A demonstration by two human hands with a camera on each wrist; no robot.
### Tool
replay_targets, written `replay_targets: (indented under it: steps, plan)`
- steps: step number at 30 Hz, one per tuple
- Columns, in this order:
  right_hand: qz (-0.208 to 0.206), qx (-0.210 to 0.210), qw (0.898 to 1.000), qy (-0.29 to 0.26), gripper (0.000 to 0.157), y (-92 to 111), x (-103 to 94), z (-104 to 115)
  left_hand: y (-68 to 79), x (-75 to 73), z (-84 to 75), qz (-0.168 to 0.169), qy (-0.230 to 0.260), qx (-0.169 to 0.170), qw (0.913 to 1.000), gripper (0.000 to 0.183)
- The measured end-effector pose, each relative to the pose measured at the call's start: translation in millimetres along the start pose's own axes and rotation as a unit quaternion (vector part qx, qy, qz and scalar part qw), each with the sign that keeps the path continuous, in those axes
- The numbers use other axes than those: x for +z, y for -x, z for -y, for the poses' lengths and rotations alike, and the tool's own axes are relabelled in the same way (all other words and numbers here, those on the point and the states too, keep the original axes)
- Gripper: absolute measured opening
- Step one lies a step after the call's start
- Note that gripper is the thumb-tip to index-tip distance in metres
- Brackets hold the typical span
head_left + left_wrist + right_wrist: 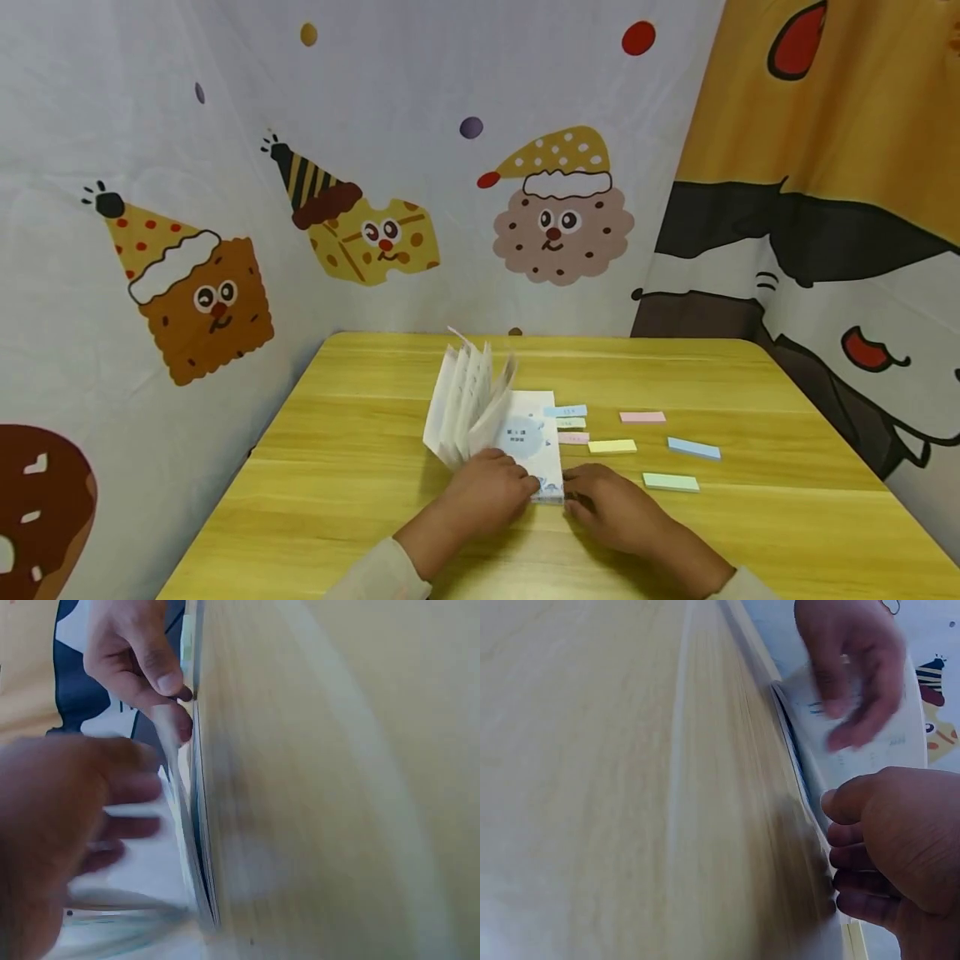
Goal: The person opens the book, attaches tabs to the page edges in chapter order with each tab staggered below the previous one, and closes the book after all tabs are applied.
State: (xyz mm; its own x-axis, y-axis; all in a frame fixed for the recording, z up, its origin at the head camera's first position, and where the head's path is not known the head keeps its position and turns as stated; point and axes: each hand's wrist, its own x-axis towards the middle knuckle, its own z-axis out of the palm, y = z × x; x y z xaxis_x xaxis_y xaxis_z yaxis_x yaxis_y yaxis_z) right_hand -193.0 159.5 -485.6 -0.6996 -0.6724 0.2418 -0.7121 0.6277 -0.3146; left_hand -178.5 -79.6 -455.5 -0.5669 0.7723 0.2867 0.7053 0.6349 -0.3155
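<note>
A small book (pixel 522 442) lies on the wooden table with several pages (pixel 461 396) standing fanned up at its left side. My left hand (pixel 491 492) is over its near edge, fingers loosely bent beside the raised pages; in the left wrist view this hand (pixel 82 810) is blurred, with space between its fingers and the paper. At the near right corner, my right hand (pixel 615 508) holds the book's edge with bent fingers and thumb. The right wrist view puts the right thumb (pixel 847 799) right at that edge. Blue, green and pink tabs (pixel 573 438) jut from the book's right side.
Right of the book lie a yellow sticky-note strip (pixel 612 447), a pink strip (pixel 642 417), a blue strip (pixel 693 448) and a green strip (pixel 671 482). A printed curtain (pixel 420 100) hangs behind the table (pixel 337 517).
</note>
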Motion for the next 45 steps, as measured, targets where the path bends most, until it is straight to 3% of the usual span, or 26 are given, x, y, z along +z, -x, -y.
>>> replay_targets:
  steps: [4,6,8,10,12,15,17,18,19,21,24,26,28,31,34,37,45]
  plan:
    - [-0.027,0.003,1.0,0.007,0.017,3.7,-1.6,0.8,0.2,-10.8,3.5,-0.094,-0.005,0.023,0.9953,0.016]
    - [-0.024,0.017,1.0,0.01,0.024,5.1,-2.3,1.6,0.4,-16.2,7.9,-0.165,-0.015,0.023,0.986,0.023]
    - [-0.019,0.032,0.999,0.012,0.033,6.7,-2.6,2.6,1.1,-19.5,13.2,-0.238,-0.026,0.001,0.9708,0.03]
    - [-0.012,0.045,0.999,0.012,0.036,7.3,-2.5,3.3,3.4,-18.7,19.1,-0.306,-0.027,-0.055,0.9502,0.034]
    - [-0.012,0.048,0.999,0.014,0.036,7.7,-1.6,3.5,6.9,-16.7,24.5,-0.341,-0.008,-0.144,0.9288,0.038]
    - [-0.014,0.051,0.998,0.017,0.036,8.3,-0.6,4.4,13.7,-11.5,28.4,-0.343,0.058,-0.283,0.894,0.052]
    - [-0.018,0.05,0.998,0.018,0.035,8.5,-0.3,4.7,17.9,-8.3,28.7,-0.322,0.114,-0.336,0.8779,0.06]
    - [-0.021,0.048,0.998,0.018,0.034,8.4,-0.1,4.9,19.5,-6.9,28.5,-0.313,0.145,-0.343,0.8739,0.063]
    - [-0.025,0.047,0.998,0.02,0.033,8.2,0.0,5.1,21.1,-5.6,27.6,-0.297,0.175,-0.343,0.8739,0.065]
    - [-0.036,0.047,0.998,0.026,0.032,7.4,0.6,5.4,22.8,-3.5,25.9,-0.263,0.217,-0.318,0.8847,0.064]
    - [-0.047,0.058,0.997,0.037,0.034,5.4,1.6,6.4,22.4,-1.7,23.2,-0.188,0.229,-0.272,0.9153,0.046]
    - [-0.05,0.073,0.995,0.042,0.039,3.9,2.1,7.4,21.4,-0.8,21.8,-0.124,0.211,-0.252,0.9363,0.032]
    - [-0.051,0.09,0.994,0.04,0.043,2.8,2.2,8.4,21.0,0.0,20.4,-0.057,0.199,-0.25,0.9458,0.029]
    - [-0.059,0.108,0.992,0.033,0.049,1.3,2.1,9.6,22.2,2.0,18.2,0.032,0.213,-0.249,0.9443,0.033]
    - [-0.07,0.108,0.991,0.021,0.05,0.4,2.0,10.9,23.5,4.8,16.2,0.086,0.222,-0.241,0.9409,0.035]
    - [-0.065,0.087,0.994,0.017,0.049,-0.3,2.8,13.0,23.3,6.5,14.6,0.114,0.211,-0.225,0.9444,0.04]
    - [-0.008,-0.024,0.999,0.029,0.045,-3.8,8.3,17.5,17.9,4.7,7.5,0.163,0.182,-0.173,0.954,0.052]
